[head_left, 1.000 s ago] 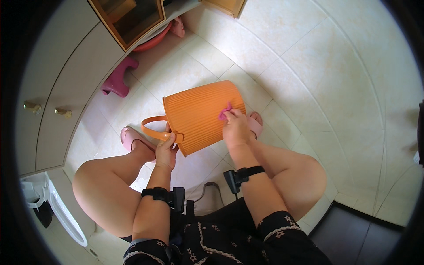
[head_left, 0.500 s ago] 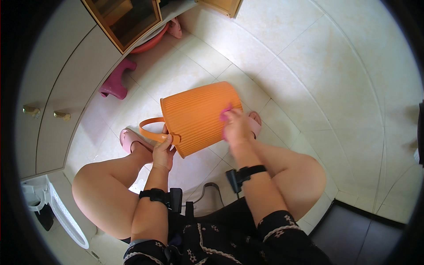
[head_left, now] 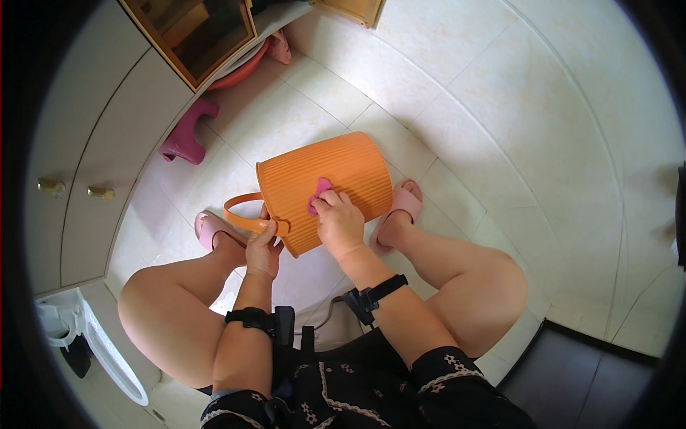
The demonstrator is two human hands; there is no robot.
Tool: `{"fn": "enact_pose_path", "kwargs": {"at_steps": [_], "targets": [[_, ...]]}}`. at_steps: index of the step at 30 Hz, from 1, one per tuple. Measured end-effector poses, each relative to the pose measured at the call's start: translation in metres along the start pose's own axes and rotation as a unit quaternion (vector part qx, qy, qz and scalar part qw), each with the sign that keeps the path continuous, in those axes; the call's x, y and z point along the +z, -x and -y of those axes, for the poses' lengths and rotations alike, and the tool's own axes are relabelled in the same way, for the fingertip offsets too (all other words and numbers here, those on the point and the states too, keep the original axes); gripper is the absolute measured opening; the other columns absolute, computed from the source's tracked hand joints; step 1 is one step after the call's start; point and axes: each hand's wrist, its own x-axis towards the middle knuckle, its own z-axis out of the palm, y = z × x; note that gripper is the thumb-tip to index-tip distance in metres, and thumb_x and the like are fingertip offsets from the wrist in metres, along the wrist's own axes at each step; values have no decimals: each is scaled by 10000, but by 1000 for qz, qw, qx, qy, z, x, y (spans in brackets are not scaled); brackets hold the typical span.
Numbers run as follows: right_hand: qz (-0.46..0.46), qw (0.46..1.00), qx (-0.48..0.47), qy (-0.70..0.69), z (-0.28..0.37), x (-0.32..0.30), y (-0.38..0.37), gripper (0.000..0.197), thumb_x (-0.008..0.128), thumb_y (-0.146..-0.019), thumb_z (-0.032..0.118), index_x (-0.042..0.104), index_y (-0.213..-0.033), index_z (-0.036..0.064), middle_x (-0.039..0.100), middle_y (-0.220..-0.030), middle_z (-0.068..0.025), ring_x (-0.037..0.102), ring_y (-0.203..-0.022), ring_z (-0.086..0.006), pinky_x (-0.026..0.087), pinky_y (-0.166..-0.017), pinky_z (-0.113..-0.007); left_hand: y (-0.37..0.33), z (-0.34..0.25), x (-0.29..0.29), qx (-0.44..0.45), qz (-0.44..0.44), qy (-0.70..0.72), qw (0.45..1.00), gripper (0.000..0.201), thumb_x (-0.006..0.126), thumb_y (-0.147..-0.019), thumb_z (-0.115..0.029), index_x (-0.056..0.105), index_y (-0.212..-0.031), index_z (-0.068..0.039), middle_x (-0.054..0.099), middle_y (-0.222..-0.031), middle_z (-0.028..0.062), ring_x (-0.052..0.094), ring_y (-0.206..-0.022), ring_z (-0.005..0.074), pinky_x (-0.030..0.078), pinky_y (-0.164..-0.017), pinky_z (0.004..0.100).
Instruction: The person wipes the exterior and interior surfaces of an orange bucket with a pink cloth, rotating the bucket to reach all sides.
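An orange ribbed plastic bucket (head_left: 307, 164) lies tilted on its side between my feet, its rim toward the left and its base toward the right. My left hand (head_left: 263, 250) grips the bucket at the rim, thumb on the joint of the orange carrying handle (head_left: 243, 211); some of its fingers are hidden behind the rim. A pink cloth (head_left: 323, 189) is bunched under the fingers of my right hand (head_left: 340, 220), pressed against the ribbed side near the middle.
At the left stand cabinets (head_left: 107, 164) with a magenta stool (head_left: 189, 134) beside them. A red basin (head_left: 243, 71) sits farther back. Pink slippers (head_left: 211, 227) are on my feet on the tiled floor. A dark panel (head_left: 579, 379) lies at lower right.
My right hand has slid the pink cloth leftward along the bucket's side, from near the base to the middle. My left hand keeps its grip, and the bucket has barely moved.
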Motion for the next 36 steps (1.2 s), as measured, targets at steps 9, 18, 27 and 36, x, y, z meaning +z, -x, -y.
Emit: {"fn": "enact_pose_path", "kwargs": {"at_steps": [9, 18, 27, 36], "targets": [[-65, 978, 194, -29, -82, -28, -17, 138, 586, -765, 70, 682, -845, 129, 647, -991, -28, 596, -925, -267, 505, -757, -385, -1, 2, 0, -7, -5, -7, 1000, 583, 622, -896, -287, 402, -1432, -229, 492, -1351, -10, 435, -1230, 211, 354, -985, 441], [-58, 995, 54, -60, -7, 9, 16, 209, 639, -670, 12, 679, -826, 146, 638, -945, 11, 599, -887, -240, 514, -717, -381, 3, -4, 3, -13, -10, 13, 1000, 579, 618, -906, -216, 400, -1442, -191, 494, -1345, -30, 424, -1225, 173, 334, -993, 413], [-109, 988, 105, 19, -71, -9, 0, 189, 594, -724, 16, 686, -866, 100, 621, -983, -30, 581, -902, -282, 491, -771, -391, 2, -3, 6, -15, -13, 11, 1000, 565, 625, -904, -224, 420, -1431, -198, 498, -1339, -33, 420, -1231, 176, 332, -999, 431], [-11, 997, -64, -40, 39, 24, 23, 198, 618, -734, 58, 686, -915, 100, 605, -957, -14, 579, -895, -259, 503, -725, -389, -1, -1, 1, -14, 9, 20, 1000, 589, 623, -907, -234, 390, -1445, -191, 472, -1367, -12, 415, -1237, 191, 334, -1005, 456]]}}
